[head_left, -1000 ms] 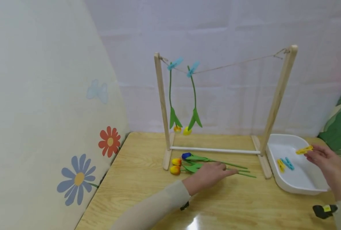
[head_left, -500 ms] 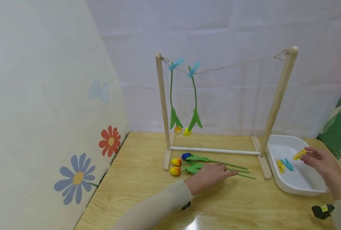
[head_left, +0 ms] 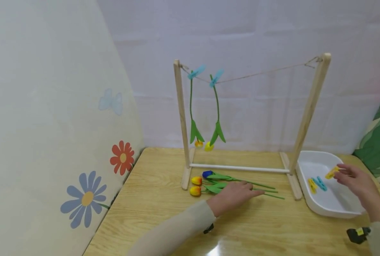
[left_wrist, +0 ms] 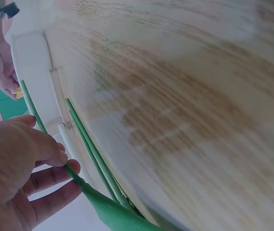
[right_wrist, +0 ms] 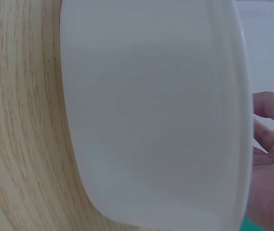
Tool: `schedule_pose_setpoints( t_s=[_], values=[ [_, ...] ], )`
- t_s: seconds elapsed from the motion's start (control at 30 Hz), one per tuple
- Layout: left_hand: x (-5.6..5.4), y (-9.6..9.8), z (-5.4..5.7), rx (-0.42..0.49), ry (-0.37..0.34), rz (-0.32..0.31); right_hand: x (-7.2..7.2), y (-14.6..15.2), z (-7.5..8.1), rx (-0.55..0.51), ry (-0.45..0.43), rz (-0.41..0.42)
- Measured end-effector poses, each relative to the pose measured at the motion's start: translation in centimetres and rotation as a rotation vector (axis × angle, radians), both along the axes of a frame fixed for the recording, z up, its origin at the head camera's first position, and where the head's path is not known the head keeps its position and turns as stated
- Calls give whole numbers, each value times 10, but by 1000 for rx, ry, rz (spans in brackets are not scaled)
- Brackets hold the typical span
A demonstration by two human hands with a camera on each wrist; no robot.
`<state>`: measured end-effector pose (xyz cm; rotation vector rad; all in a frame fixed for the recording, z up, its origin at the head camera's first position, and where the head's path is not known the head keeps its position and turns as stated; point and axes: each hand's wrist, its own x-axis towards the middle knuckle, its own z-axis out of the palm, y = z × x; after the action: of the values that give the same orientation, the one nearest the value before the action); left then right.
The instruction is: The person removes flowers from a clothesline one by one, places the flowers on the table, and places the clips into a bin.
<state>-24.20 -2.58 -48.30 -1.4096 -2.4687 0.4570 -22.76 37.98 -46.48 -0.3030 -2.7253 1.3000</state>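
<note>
My left hand (head_left: 236,195) pinches the green stem (left_wrist: 36,111) of an artificial tulip between thumb and fingers. Two more stems (left_wrist: 91,149) lie beside it in the left wrist view. From the head, a blue tulip (head_left: 208,173) and two orange-yellow tulips (head_left: 195,191) show left of that hand, on the table. My right hand (head_left: 357,181) holds a yellow clothespin (head_left: 332,172) by its fingertips above the white tray (head_left: 340,211). Inside the tray lie another yellow clothespin (head_left: 312,186) and blue clothespins (head_left: 320,183). The tray wall hides the right fingertips in the right wrist view.
Behind the tulips stands a wooden frame (head_left: 309,113) with a string (head_left: 260,73) tied between its posts. Two tulips (head_left: 217,131) hang head down from it at the left, each under a blue clothespin (head_left: 216,78). A white bar (head_left: 241,168) joins the feet.
My right hand has shifted left over the tray with the yellow clothespin, which now slants more steeply. The left hand stays almost still at the tulip stems.
</note>
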Motion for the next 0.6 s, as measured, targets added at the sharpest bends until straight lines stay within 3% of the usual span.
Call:
schedule_pose_setpoints(
  t_s=[0.37, 0.6],
  values=[
    [1, 3, 0, -34, -23, 23, -3, -4, 3, 12, -24, -19],
    [1, -1, 6, -12, -41, 3, -3, -9, 12, 35, 16, 32]
  ],
)
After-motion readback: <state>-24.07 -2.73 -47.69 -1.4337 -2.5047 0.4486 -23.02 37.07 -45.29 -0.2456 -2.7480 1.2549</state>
